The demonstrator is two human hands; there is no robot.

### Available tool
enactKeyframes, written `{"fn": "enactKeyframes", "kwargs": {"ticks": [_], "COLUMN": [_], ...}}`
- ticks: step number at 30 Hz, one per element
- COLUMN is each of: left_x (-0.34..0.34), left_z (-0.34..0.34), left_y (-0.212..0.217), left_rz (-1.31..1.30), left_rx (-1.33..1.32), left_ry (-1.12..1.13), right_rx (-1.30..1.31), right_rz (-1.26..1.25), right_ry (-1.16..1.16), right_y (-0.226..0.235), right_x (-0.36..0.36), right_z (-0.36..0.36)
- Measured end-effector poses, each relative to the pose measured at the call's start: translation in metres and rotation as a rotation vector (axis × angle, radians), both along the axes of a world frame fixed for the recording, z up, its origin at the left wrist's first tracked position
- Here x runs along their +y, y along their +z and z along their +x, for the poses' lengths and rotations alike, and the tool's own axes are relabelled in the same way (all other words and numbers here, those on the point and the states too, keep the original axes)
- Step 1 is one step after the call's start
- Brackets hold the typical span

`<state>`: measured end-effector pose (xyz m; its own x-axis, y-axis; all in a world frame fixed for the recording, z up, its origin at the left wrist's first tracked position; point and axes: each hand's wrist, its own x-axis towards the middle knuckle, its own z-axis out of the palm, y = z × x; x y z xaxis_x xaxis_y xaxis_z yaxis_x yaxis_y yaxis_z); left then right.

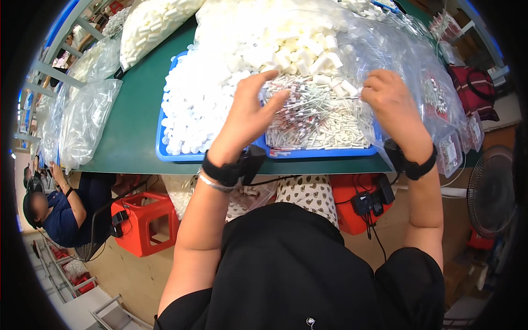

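My left hand (248, 113) is over the boundary between two shallow blue trays, thumb and fingers spread, with nothing visible between them. Beneath and beside its fingertips lies a heap of thin metallic sticks with white and reddish ends (305, 102). My right hand (389, 102) is closed in a pinch at the right side of the heap. A white tube (348, 88) shows right beside its fingertips; whether they grip it I cannot tell. Small white cylinders (335, 129) fill the front of the right tray (324, 154). White round caps (190, 124) fill the left tray (181, 158).
Larger cream tubes (300, 55) spill from a clear bag behind the trays. A full bag (157, 27) and an empty-looking plastic bag (88, 124) lie left. Red stools (144, 223) stand below the green table (129, 118). A fan (491, 192) is right; another person (69, 212) sits left.
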<state>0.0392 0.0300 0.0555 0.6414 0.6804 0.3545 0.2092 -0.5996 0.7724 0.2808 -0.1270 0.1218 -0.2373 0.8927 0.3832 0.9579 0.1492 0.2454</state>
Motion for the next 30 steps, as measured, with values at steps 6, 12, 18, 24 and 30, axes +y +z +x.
{"fn": "enactKeyframes", "kwargs": {"ticks": [6,12,18,24,30], "left_x": [0.003,-0.005,-0.009,-0.006,-0.003], "left_z": [-0.064,-0.095,-0.1,-0.097,-0.086], "left_y": [-0.001,-0.029,-0.033,-0.036,-0.039], "left_rz": [0.093,0.334,0.343,0.315,0.298], "left_rx": [0.083,0.272,0.297,0.283,0.231], "left_ry": [0.186,0.233,0.236,0.258,0.297], "right_rx": [0.508,1.277,1.118,0.755,0.334], "right_rz": [-0.085,-0.209,-0.116,0.037,0.073], "right_ry": [-0.337,-0.5,-0.468,-0.297,0.154], "right_y": [0.002,-0.048,-0.063,-0.042,-0.059], "right_x": [-0.005,0.018,0.021,0.021,0.046], "right_z": [-0.027,-0.072,-0.1,-0.08,-0.052]}}
